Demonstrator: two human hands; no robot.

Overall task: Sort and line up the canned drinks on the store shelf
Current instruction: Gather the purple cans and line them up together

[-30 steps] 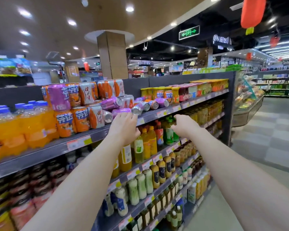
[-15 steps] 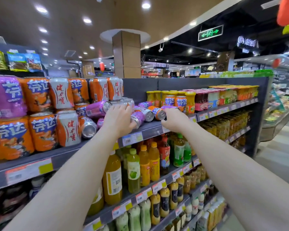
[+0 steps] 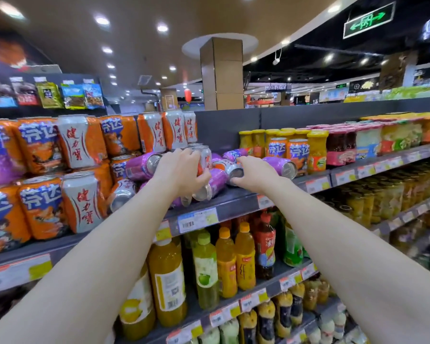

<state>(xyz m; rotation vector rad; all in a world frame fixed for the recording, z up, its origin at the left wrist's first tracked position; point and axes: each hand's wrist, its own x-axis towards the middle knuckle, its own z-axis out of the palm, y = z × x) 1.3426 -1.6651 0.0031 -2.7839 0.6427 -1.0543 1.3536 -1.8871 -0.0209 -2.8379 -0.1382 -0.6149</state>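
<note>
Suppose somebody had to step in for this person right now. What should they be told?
The left hand grips an upright white can in the jumble.
The right hand grips a lying orange can.
The purple cans lie tipped around both on the shelf.
Done: the stacked rows at the left stand neat.
Left: stand the tipped cans up, sort them by kind and line them up.

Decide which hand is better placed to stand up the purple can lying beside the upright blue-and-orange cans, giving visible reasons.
Right, probably. The right hand, fingers curled on a toppled can, lies beside the purple can; the left hand grips a white can farther left.
</note>
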